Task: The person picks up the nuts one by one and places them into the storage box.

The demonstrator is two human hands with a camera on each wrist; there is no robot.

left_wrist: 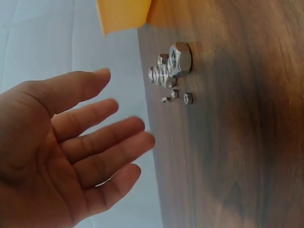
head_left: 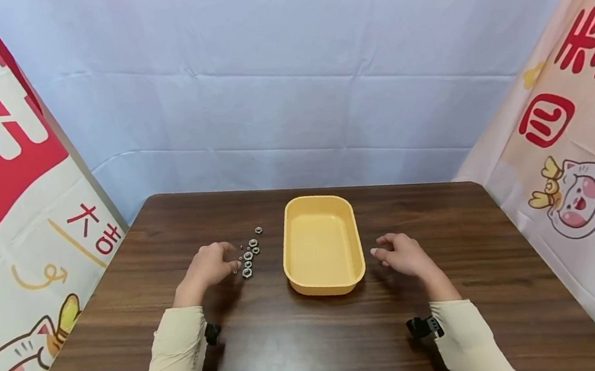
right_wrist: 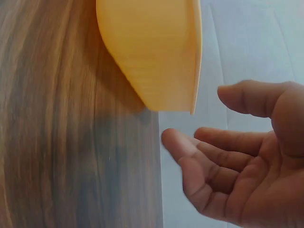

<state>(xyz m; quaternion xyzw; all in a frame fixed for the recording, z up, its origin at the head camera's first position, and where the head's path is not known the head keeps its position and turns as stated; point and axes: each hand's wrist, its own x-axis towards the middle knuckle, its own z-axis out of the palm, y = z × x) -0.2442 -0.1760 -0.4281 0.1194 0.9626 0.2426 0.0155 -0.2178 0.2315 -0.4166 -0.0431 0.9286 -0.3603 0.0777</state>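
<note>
Nuts (head_left: 251,256) and left hand (head_left: 210,265) sit left of the tray (head_left: 322,250), right hand (head_left: 403,255) right, both empty, fingers loosely parted.

The person wore long, pale cream sleeves, the left sleeve (head_left: 171,362) and the right sleeve (head_left: 472,340) both plain and close-fitting, ending at the wrists and creased softly near the cuffs. A faint, small marking, too tiny to read, ran along the left one's inner side. A small black device (head_left: 213,333) sat at the left cuff; a second black device (head_left: 418,327), with a dark strap (head_left: 435,326), sat at the right.
</note>
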